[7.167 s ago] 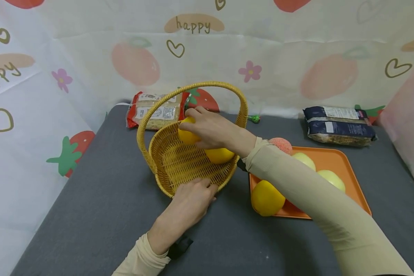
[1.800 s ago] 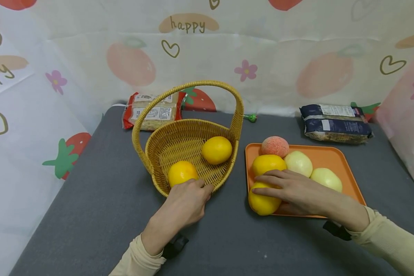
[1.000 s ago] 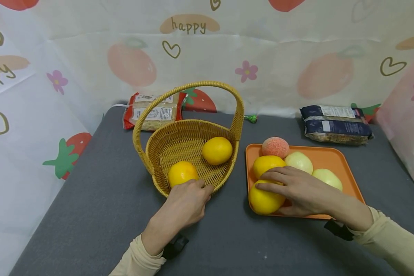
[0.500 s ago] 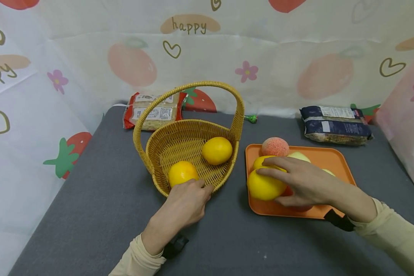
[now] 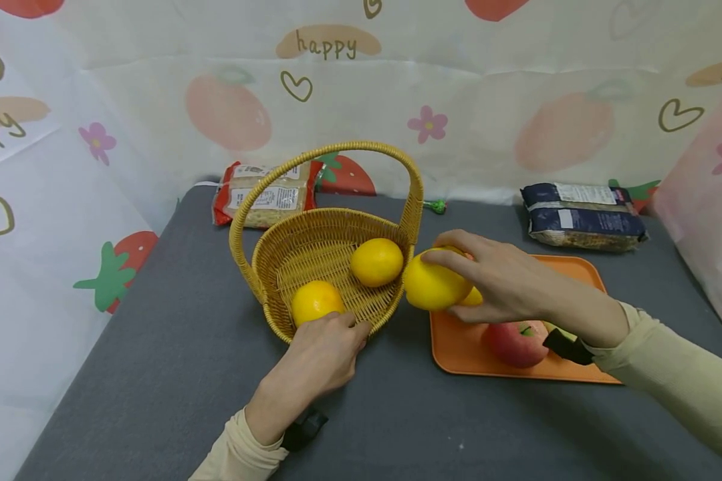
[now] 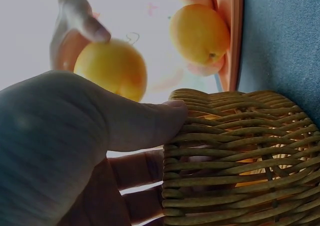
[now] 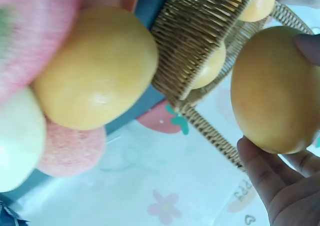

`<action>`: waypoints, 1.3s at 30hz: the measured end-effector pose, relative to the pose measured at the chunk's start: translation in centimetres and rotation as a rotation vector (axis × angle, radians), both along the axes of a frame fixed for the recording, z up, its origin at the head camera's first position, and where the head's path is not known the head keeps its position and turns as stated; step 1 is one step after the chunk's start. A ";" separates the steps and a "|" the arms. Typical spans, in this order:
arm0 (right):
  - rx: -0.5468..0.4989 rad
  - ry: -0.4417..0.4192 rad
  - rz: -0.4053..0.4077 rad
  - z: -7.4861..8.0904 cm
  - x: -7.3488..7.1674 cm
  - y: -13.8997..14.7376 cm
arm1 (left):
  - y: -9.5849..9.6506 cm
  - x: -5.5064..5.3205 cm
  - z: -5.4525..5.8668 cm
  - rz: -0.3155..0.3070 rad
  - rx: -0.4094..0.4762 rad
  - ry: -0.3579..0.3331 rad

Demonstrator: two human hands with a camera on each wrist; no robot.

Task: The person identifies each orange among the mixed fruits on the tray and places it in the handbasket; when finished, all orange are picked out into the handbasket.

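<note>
In the head view my left hand grips the near rim of a yellow wicker basket, its thumb over the edge in the left wrist view. Inside the basket lie two yellow fruits, one at the right and one near the rim. My right hand holds a lemon-like yellow fruit in the air, just right of the basket, fingertips around it in the right wrist view. Below is an orange tray with a red apple and another yellow fruit.
A rough pink fruit and a pale green fruit also lie on the tray, largely hidden by my right arm in the head view. Behind the basket is a red packet; a dark blue packet lies at back right.
Earlier my right hand placed a yellow fruit in the basket. It then took another from the tray's front left, lifted it and moved left towards the basket. My left hand stays at the rim.
</note>
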State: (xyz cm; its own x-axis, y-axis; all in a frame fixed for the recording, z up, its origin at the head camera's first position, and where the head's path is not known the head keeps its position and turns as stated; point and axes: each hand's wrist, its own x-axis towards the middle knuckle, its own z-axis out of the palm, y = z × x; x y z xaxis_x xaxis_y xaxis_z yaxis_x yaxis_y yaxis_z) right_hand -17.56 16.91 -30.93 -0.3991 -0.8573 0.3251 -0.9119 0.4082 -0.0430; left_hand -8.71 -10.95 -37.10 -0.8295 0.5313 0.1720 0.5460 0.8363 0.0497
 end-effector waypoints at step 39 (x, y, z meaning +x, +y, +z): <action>-0.050 0.262 0.002 1.6 -4.2 -11.1 | 0.0 -0.3 0.2 -0.005 -0.003 -0.075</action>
